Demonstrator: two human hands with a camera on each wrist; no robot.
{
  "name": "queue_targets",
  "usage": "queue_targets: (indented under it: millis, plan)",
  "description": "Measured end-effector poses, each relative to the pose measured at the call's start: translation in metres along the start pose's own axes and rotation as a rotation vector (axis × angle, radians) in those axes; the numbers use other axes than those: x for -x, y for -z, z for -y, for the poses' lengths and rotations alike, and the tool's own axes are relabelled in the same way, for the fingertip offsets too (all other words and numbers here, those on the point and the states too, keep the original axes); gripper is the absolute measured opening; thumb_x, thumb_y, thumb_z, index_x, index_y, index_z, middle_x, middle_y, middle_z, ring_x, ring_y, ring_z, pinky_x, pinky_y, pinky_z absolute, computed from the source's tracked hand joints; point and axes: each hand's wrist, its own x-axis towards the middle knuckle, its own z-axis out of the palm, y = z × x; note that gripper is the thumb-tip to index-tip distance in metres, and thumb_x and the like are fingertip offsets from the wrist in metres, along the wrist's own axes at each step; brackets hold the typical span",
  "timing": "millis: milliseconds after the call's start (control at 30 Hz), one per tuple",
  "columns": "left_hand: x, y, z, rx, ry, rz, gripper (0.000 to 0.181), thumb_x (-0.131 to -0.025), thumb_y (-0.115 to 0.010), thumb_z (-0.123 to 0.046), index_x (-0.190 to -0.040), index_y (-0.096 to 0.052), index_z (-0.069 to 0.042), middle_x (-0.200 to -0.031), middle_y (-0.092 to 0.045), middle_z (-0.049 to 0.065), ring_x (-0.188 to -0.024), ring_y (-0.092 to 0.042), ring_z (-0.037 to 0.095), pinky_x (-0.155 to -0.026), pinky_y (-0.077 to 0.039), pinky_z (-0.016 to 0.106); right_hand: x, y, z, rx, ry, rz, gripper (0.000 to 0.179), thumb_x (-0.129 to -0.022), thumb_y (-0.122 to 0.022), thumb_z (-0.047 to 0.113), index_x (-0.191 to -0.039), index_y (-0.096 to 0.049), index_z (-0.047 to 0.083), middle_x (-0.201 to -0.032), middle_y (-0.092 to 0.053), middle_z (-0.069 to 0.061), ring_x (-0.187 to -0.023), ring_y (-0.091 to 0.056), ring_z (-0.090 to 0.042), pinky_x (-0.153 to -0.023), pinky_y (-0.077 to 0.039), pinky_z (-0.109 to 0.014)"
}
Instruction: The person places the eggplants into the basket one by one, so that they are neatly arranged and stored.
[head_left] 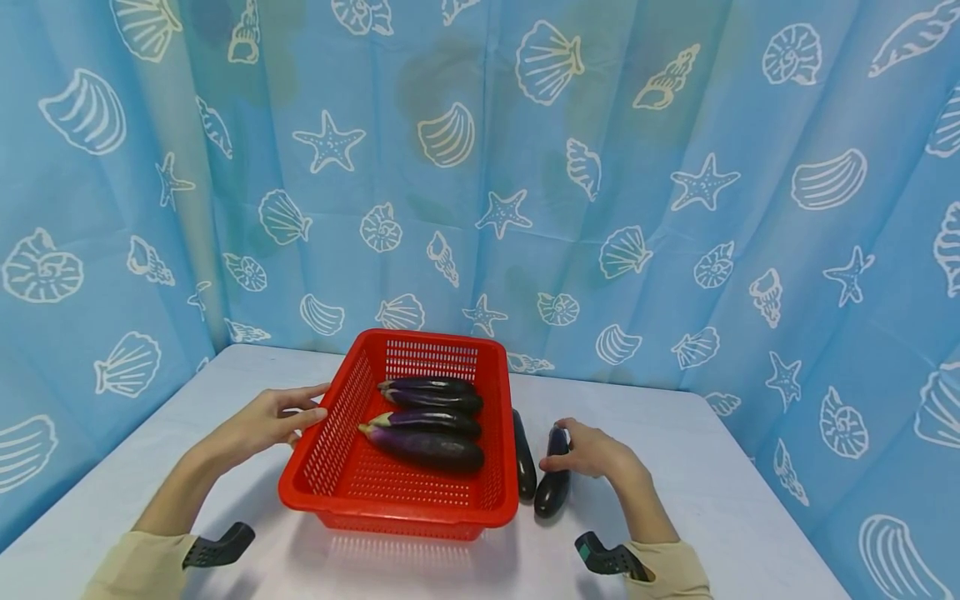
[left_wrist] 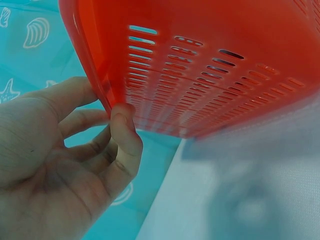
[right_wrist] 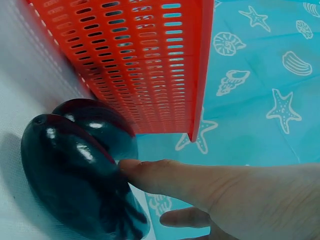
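Note:
A red plastic basket (head_left: 416,512) with slotted sides stands on the table, and several dark purple eggplants (head_left: 431,450) lie inside it. At its left side, my left hand (head_left: 258,427) holds the rim between thumb and fingers; the left wrist view shows the fingertips on both sides of the rim (left_wrist: 102,95). Right of the basket, two more eggplants lie side by side on the table. My right hand (head_left: 596,452) grips the outer eggplant (head_left: 552,493), its thumb (right_wrist: 145,172) against the near side. The inner eggplant (head_left: 525,467) lies between it and the basket wall.
A white cloth covers the table (head_left: 660,417). Behind and beside it hangs a blue curtain (head_left: 465,200) printed with white shells and starfish. Dark wrist straps (head_left: 221,547) sit on both forearms over pale sleeves.

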Motion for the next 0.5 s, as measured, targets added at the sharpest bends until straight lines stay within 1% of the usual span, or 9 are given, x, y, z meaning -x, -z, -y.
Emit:
queue_targets:
  millis: [167, 233, 500]
  plan:
    - [0.0001, 0.0000, 0.0005, 0.002, -0.002, 0.001, 0.069, -0.094, -0.064, -0.036, -0.151, -0.037, -0.005, -0.130, -0.064, 0.020, -0.099, -0.068, 0.023, -0.080, -0.059, 0.037, -0.0002, -0.0020, -0.0012, -0.026, -0.010, 0.020, 0.082, -0.082, -0.077, 0.038, -0.145, -0.040, 0.002, -0.132, -0.056, -0.026, -0.096, -0.060, -0.030, -0.078, -0.059, -0.049]
    - [0.0001, 0.0002, 0.0007, 0.000, -0.004, 0.002, 0.069, -0.094, -0.064, -0.036, -0.151, -0.037, -0.006, -0.130, -0.064, 0.020, -0.100, -0.067, 0.023, -0.079, -0.059, 0.037, -0.0008, -0.0024, -0.0020, -0.037, -0.018, 0.026, 0.082, -0.081, -0.077, 0.038, -0.145, -0.041, 0.003, -0.131, -0.057, -0.024, -0.092, -0.060, -0.028, -0.076, -0.059, -0.047]
    - [-0.0005, 0.0000, 0.0010, -0.007, -0.014, 0.005, 0.069, -0.094, -0.064, -0.036, -0.151, -0.037, -0.007, -0.130, -0.063, 0.020, -0.100, -0.067, 0.024, -0.079, -0.059, 0.036, -0.0011, 0.0001, -0.0048, -0.066, -0.033, 0.045, 0.082, -0.081, -0.078, 0.037, -0.146, -0.041, 0.002, -0.136, -0.053, -0.025, -0.098, -0.059, -0.029, -0.069, -0.060, -0.042]
